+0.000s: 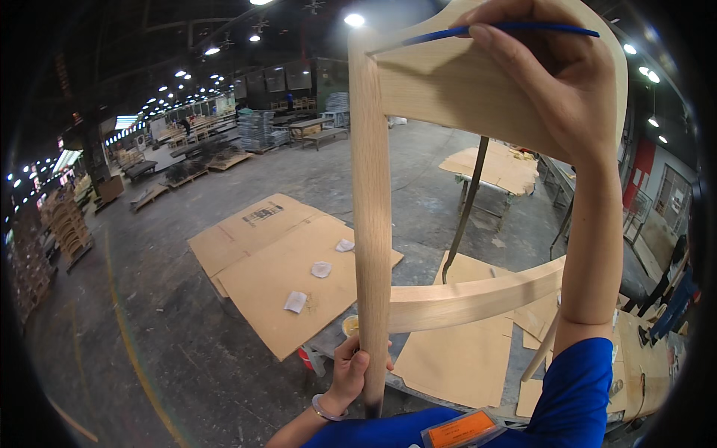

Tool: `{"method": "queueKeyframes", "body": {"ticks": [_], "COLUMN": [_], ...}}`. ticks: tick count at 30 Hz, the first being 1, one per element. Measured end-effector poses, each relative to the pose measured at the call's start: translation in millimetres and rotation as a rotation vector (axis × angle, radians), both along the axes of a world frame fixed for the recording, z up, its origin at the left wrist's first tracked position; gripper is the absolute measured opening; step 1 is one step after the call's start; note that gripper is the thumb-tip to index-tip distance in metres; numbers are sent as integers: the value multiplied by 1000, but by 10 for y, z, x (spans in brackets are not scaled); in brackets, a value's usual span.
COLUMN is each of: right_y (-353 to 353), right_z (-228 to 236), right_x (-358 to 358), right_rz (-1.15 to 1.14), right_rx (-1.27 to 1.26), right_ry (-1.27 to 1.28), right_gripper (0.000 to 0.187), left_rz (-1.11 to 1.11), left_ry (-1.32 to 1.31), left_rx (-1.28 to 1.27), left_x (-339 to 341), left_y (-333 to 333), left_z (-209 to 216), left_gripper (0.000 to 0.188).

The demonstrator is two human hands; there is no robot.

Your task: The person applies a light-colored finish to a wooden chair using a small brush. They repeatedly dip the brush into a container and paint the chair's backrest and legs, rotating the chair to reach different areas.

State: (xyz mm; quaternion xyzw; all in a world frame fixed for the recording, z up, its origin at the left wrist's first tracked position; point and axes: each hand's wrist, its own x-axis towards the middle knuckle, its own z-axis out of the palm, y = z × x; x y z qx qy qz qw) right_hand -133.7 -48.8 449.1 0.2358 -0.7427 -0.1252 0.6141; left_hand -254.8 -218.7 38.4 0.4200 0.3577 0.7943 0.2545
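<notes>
A pale, unpainted wooden chair frame (371, 187) stands up close in front of me, its rounded post upright. A broad curved back panel (455, 82) joins the post near the top, and a curved rail (470, 299) meets it lower down. Low on the post, my left hand (351, 377) is closed around the wood. High on the right, my right hand (556, 82) pinches a slim blue stick-like tool (441, 35). The tool's dark, thin tip touches or nearly touches the corner where post and panel meet. Its exact kind is unclear.
Cardboard sheets (299, 299) with several white crumpled pieces (321, 269) lie left of the post. More cardboard (455, 358) covers the worktable below. A small tub (350, 325) sits behind the post. Farther right stands a covered table (489, 166); a person (672, 291) is at the right edge.
</notes>
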Motion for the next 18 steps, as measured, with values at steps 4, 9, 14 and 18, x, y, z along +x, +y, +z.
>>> {"method": "queueKeyframes", "body": {"ticks": [4,9,14,18], "right_y": [-3,-41,-122,-128], "right_z": [32,10,-50,-19], "right_x": [11,-59,-58,-80], "right_rz": [31,26,-26,-54], "right_rx": [-73,17,33,0], "right_ry": [-58,18,56,23], "right_gripper": [8,8,8,8], "left_rz": [0,-3,-1,45], "left_ry": [-4,-11,-15,13], "left_rx": [8,18,18,2], "left_x": [-1,3,-2,-4], "left_y": [-35,-78,-113,-141], "left_z": [15,22,30,53], "left_gripper": [78,77,75,76]}}
